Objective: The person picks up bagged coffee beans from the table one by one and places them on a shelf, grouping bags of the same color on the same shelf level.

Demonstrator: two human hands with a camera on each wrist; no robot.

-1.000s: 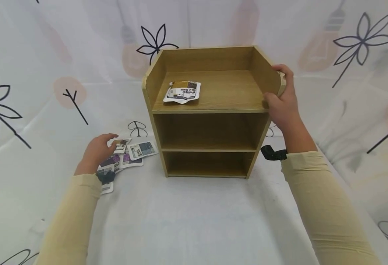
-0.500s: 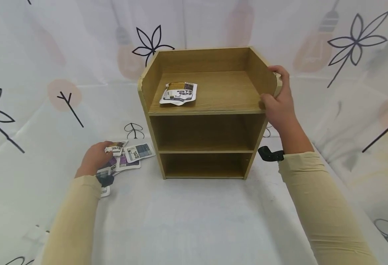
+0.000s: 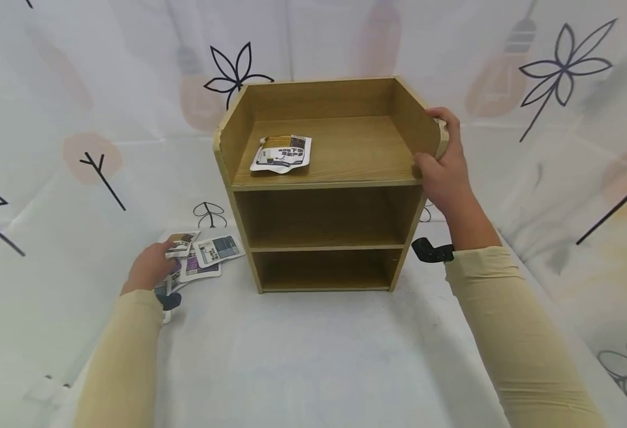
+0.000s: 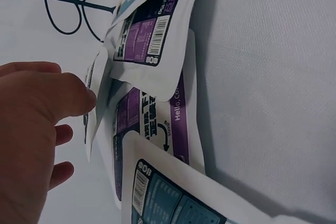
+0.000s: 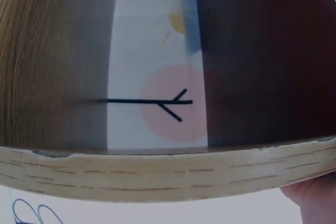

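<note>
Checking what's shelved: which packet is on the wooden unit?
The brown-and-white packet lying on the top shelf; the other visible packets are left of the unit.

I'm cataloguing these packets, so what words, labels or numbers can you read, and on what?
"Hello,Co", rest unclear: white rectangular packet with purple band.
Too unclear: lettering on white rectangular packet with purple panel.
Too unclear: lettering on white packet with teal panel.
Too small: all other print, including the white-and-gold pouch.
</note>
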